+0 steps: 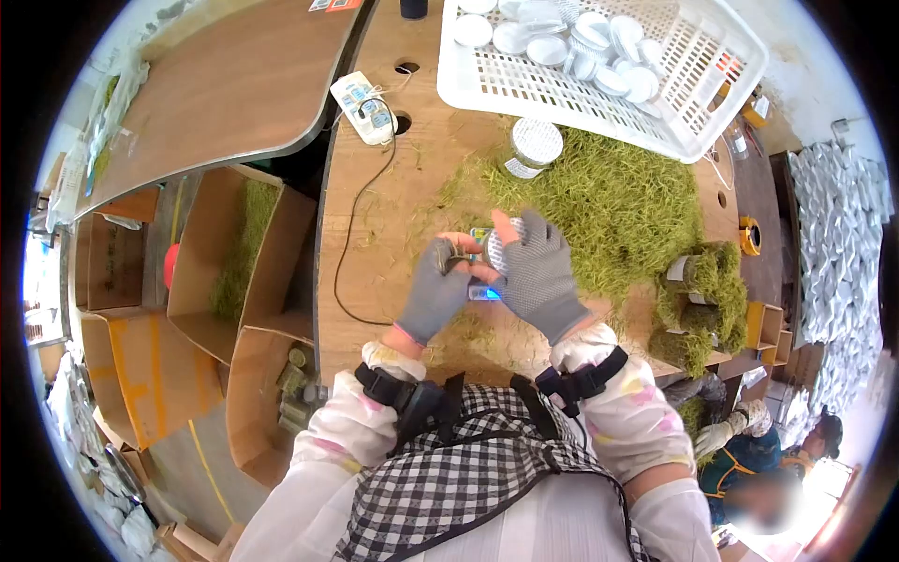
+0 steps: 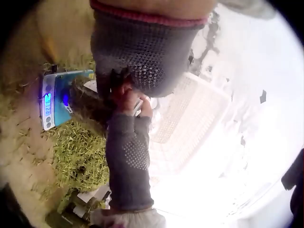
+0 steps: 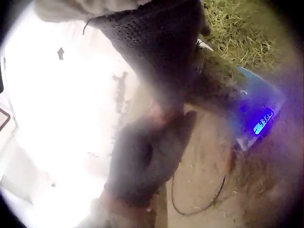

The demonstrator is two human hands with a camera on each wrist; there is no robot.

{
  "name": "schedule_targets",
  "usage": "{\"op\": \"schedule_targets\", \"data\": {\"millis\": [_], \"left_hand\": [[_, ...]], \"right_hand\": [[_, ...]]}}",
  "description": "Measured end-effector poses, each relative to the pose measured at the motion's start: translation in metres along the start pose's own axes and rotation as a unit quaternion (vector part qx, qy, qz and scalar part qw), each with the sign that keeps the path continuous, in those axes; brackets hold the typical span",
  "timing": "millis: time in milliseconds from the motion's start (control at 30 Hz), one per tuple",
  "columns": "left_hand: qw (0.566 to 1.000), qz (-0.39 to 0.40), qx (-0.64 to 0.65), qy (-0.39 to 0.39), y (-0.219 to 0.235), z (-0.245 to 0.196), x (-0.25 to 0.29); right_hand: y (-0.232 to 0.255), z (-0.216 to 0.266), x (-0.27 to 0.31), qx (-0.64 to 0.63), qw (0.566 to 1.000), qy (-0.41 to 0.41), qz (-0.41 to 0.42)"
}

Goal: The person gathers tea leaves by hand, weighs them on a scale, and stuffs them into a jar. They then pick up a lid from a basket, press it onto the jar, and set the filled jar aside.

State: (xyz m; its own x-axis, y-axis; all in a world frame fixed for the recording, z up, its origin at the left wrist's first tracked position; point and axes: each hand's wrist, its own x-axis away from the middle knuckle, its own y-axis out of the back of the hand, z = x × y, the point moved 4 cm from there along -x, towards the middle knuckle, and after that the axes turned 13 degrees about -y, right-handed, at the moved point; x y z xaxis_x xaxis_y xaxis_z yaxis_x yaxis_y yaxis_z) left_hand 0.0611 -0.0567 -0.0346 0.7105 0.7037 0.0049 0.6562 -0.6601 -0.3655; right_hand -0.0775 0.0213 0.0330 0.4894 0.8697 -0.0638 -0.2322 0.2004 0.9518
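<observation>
Jar (image 2: pixel 88 107) and loose grass (image 1: pixel 637 206) share a wooden table (image 1: pixel 421 103) beside cardboard boxes (image 1: pixel 154 375).

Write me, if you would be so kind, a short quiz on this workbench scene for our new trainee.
1. Multiple choice: What colour is the glove on the right hand?
A) Red
B) Grey
C) Yellow

2. True or false: The power strip lies on the wooden table, outside the white basket.

3. Fill in the missing word: The display of the scale is lit ____.

Key:
1. B
2. True
3. blue
</observation>
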Motion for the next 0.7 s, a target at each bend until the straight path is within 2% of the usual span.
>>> {"op": "schedule_targets", "data": {"millis": [33, 100, 133, 200, 233, 267, 300, 333, 367, 400, 433, 467, 500, 533, 567, 600, 633, 667, 700], "left_hand": [[1.0, 0.0, -0.001, 0.003, 0.002, 0.003, 0.001], [0.994, -0.083, 0.067, 0.011, 0.009, 0.013, 0.0], [0.994, -0.083, 0.07, 0.006, 0.012, 0.016, -0.004], [0.993, -0.099, -0.02, 0.057, 0.027, 0.025, -0.003], [0.993, -0.101, -0.02, 0.054, 0.025, 0.02, -0.005], [0.987, -0.143, -0.009, 0.066, 0.024, 0.011, -0.003], [0.979, -0.185, 0.004, 0.079, 0.023, 0.002, 0.0], [0.979, -0.19, 0.005, 0.079, 0.023, -0.007, 0.003], [0.97, -0.131, 0.175, 0.108, 0.014, -0.012, 0.004], [0.929, -0.064, 0.339, 0.132, 0.004, -0.017, 0.003], [0.929, -0.063, 0.34, 0.134, -0.002, -0.015, 0.006], [0.958, -0.072, 0.273, 0.057, -0.008, -0.017, 0.008], [0.976, -0.078, 0.204, -0.024, -0.013, -0.021, 0.006], [0.975, -0.073, 0.207, -0.027, -0.016, -0.02, 0.006], [0.991, -0.059, 0.006, -0.119, -0.017, -0.025, 0.011], [0.958, -0.041, -0.196, -0.205, -0.019, -0.031, 0.015], [0.958, -0.038, -0.196, -0.206, -0.024, -0.041, 0.014], [0.987, -0.12, 0.011, -0.102, -0.027, -0.052, 0.012], [0.956, -0.197, 0.216, 0.01, -0.034, -0.058, 0.015]], "right_hand": [[-0.002, 0.002, 0.001, 0.034, 0.999, 0.012, 0.021], [-0.006, -0.001, 0.003, 0.034, 0.999, 0.002, 0.027], [-0.008, -0.004, 0.0, 0.036, 0.999, -0.001, 0.031], [-0.012, -0.012, 0.001, 0.018, 1.0, 0.007, 0.012], [-0.012, -0.014, 0.002, -0.003, 1.0, 0.014, -0.006], [-0.005, -0.009, 0.003, -0.003, 1.0, 0.018, -0.005], [0.004, -0.007, 0.007, -0.137, 0.99, 0.005, 0.014], [0.015, -0.002, 0.011, -0.268, 0.963, -0.009, 0.033], [0.025, 0.004, 0.013, -0.267, 0.963, -0.007, 0.036], [0.036, 0.011, 0.015, -0.271, 0.962, -0.007, 0.025], [0.042, 0.016, 0.019, -0.275, 0.961, -0.01, 0.013], [0.039, 0.016, 0.023, -0.273, 0.962, -0.012, 0.01], [0.035, 0.012, 0.025, -0.299, 0.953, -0.029, -0.028], [0.038, 0.009, 0.024, -0.324, 0.943, -0.044, -0.064], [0.041, 0.007, 0.027, -0.322, 0.943, -0.046, -0.064], [0.043, 0.005, 0.028, -0.331, 0.941, -0.05, -0.044], [0.045, 0.003, 0.028, -0.341, 0.938, -0.055, -0.026], [0.04, -0.002, 0.026, -0.341, 0.938, -0.058, -0.028], [0.031, -0.012, 0.022, -0.397, 0.915, -0.065, -0.019]]}}
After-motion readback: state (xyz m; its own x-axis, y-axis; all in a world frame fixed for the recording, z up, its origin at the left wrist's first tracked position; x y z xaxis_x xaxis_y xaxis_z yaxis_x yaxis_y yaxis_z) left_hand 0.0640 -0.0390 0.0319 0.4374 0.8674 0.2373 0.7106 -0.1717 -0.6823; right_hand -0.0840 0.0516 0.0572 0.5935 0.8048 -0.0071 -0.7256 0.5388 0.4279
